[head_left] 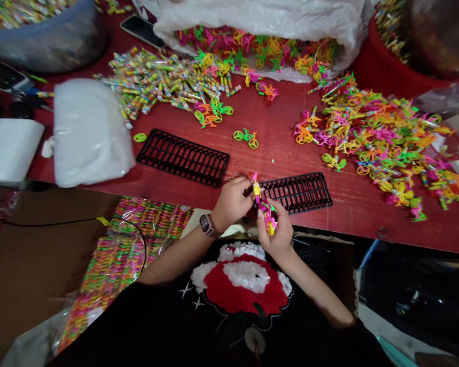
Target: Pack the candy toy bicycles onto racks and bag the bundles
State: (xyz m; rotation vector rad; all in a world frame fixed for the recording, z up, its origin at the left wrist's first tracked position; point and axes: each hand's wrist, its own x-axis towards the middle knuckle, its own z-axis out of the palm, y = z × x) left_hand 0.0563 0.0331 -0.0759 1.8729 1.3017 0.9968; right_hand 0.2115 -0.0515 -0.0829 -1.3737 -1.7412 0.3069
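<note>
My left hand (pixel 234 201), with a watch on its wrist, is closed at the table's front edge. It pinches a small pink and yellow plastic piece (pixel 256 188), seemingly part of a toy bicycle. Close beside it, my right hand (pixel 280 232) is closed on a pink, yellow and green toy bicycle (pixel 270 222). The pieces nearly meet between the fingers, and I cannot tell whether they are joined. Just behind my hands lies a black slotted basket (pixel 298 193), and another black basket (pixel 183 157) rests to the left. A green and yellow toy bicycle (pixel 247 137) lies farther back.
Candy tubes (pixel 156 81) are heaped at the back left. Mixed toy bicycles and tubes (pixel 382 137) form a pile on the right. A white sack (pixel 260 15) of toy parts, a blue-grey tub (pixel 46 41) and a red bucket (pixel 386 69) stand behind. Clear plastic bags (pixel 92 132) lie left.
</note>
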